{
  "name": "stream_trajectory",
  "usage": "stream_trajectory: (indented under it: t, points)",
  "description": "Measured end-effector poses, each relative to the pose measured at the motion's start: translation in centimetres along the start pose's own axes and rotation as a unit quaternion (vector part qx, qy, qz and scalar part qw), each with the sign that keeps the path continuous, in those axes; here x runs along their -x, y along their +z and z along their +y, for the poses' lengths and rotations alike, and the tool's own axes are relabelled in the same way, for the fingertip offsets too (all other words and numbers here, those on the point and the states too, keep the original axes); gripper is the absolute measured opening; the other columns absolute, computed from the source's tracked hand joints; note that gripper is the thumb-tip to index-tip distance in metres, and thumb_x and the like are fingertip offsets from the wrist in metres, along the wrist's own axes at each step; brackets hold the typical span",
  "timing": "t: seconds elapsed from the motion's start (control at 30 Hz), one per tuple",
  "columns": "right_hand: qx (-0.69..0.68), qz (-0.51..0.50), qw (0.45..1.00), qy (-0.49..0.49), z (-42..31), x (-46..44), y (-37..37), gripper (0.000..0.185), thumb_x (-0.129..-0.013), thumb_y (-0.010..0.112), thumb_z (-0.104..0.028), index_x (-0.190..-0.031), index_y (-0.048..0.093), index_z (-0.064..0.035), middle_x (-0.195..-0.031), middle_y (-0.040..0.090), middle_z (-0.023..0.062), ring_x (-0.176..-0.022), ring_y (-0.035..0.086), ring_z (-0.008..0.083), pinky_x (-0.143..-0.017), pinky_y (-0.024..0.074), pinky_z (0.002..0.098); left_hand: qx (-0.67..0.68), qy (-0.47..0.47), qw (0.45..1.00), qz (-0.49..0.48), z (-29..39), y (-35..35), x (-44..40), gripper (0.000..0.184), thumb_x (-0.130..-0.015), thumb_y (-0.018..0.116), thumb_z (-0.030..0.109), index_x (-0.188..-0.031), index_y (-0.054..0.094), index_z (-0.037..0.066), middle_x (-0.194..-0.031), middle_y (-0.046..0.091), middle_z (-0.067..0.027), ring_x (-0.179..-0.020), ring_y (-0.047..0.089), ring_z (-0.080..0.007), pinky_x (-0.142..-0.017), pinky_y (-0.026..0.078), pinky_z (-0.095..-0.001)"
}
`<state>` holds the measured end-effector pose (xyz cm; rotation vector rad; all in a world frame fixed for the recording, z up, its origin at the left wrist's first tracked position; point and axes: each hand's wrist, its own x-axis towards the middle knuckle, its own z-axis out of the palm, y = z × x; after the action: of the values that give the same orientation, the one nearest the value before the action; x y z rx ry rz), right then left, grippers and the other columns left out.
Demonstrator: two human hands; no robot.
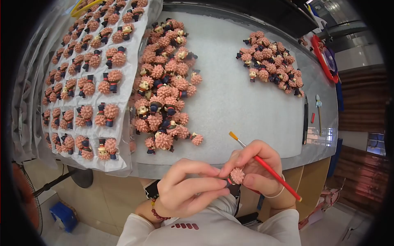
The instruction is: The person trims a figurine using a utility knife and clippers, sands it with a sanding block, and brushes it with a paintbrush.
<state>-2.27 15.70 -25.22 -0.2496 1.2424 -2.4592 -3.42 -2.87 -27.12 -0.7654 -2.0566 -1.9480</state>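
Note:
A small figurine with a spiky pink ball (237, 176) is held between both hands near the table's front edge. My right hand (262, 166) is closed round its right side, with a red paintbrush (276, 177) lying across the fingers, its bristles pointing up and left. From the left, my left hand (193, 188) pinches the figurine's dark part with closed fingertips. Farther up, a long heap of similar pink and dark figurines (164, 88) covers the left part of the white foam sheet (221, 82).
A second figurine heap (271, 61) lies at the back right. Rows of figurines stand on a white-lined tray (92, 131) at the left. Black tools (305, 121), a thin stick (319, 115) and a red basin (322, 57) are at the right. Below left is a blue bin (63, 216).

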Motion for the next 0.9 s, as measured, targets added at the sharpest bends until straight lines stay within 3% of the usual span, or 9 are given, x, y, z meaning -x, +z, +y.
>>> stream_trajectory:
  t: [0.13, 0.23, 0.43, 0.53, 0.7, 0.8, 0.9]
  points:
    - [0.005, 0.01, 0.999, -0.045, 1.2, 0.5, 0.3, 0.025, -0.084, 0.051, 0.008, -0.109, 0.047, 0.0032, -0.114, 0.055, 0.0233, -0.1, 0.057, 0.018, -0.083, 0.0459, 0.0304, 0.043, 0.012, 0.999, 0.009, -0.7, 0.2, 1.2, 0.029, -0.058, 0.082, 0.006, -0.082, 0.066, 0.008, -0.085, 0.059, -0.0061, -0.063, 0.057, -0.0152, -0.053, 0.044, -0.0239]
    - [0.083, 0.043, 0.994, -0.061, 1.3, 0.6, 0.5, 0.018, -0.086, 0.058, -0.007, -0.099, 0.052, 0.0039, -0.105, 0.055, 0.0313, -0.08, 0.057, 0.0164, -0.076, 0.0488, 0.0304, 0.104, 0.013, 0.994, 0.003, -1.0, 0.4, 1.6, 0.03, -0.059, 0.083, 0.007, -0.083, 0.064, 0.006, -0.083, 0.058, -0.0058, -0.062, 0.056, -0.0147, -0.053, 0.044, -0.0241]
    - [0.231, -0.006, 0.97, -0.071, 1.0, 0.9, -0.5, 0.019, -0.087, 0.058, -0.013, -0.098, 0.053, 0.0025, -0.097, 0.06, 0.0288, -0.075, 0.056, 0.0144, -0.069, 0.0483, 0.0287, 0.174, -0.071, 0.981, 0.051, -0.6, 1.4, 2.0, 0.037, -0.058, 0.085, 0.011, -0.086, 0.062, 0.003, -0.081, 0.055, -0.006, -0.066, 0.054, -0.0131, -0.055, 0.043, -0.0233]
    - [0.147, -0.005, 0.983, -0.113, 1.5, 0.6, -0.4, 0.019, -0.082, 0.057, 0.006, -0.1, 0.05, 0.0047, -0.103, 0.06, 0.0258, -0.084, 0.062, 0.02, -0.074, 0.0507, 0.0306, 0.113, -0.07, 0.991, 0.01, -0.5, 0.9, 1.4, 0.041, -0.057, 0.085, 0.015, -0.092, 0.065, 0.005, -0.086, 0.051, -0.006, -0.072, 0.052, -0.0127, -0.06, 0.042, -0.0221]
    - [0.114, 0.004, 0.987, -0.112, 1.9, 0.9, -0.4, 0.019, -0.082, 0.059, 0.005, -0.09, 0.042, 0.0002, -0.102, 0.059, 0.0274, -0.081, 0.062, 0.0185, -0.073, 0.052, 0.0298, 0.045, -0.038, 0.997, -0.053, -0.8, 0.3, 1.2, 0.047, -0.059, 0.082, 0.022, -0.102, 0.068, 0.009, -0.093, 0.046, -0.005, -0.077, 0.049, -0.0125, -0.065, 0.041, -0.0213]
    - [0.063, 0.009, 0.994, -0.09, 2.1, 1.0, -0.2, 0.021, -0.082, 0.058, 0.006, -0.089, 0.04, -0.0005, -0.103, 0.059, 0.0281, -0.081, 0.062, 0.0189, -0.072, 0.0525, 0.0303, 0.039, -0.04, 0.996, -0.069, -0.6, 0.3, 0.9, 0.043, -0.06, 0.081, 0.022, -0.099, 0.069, 0.009, -0.093, 0.046, -0.0046, -0.078, 0.048, -0.0124, -0.064, 0.04, -0.0218]
    - [0.054, -0.007, 0.996, -0.077, 2.1, 1.0, -0.4, 0.021, -0.082, 0.057, 0.007, -0.089, 0.039, -0.0005, -0.104, 0.058, 0.0287, -0.081, 0.062, 0.0196, -0.071, 0.0528, 0.031, 0.0, -0.009, 0.994, -0.112, -0.8, -0.3, 0.8, 0.043, -0.057, 0.084, 0.034, -0.091, 0.068, 0.012, -0.095, 0.043, -0.0055, -0.076, 0.046, -0.0147, -0.064, 0.04, -0.0241]
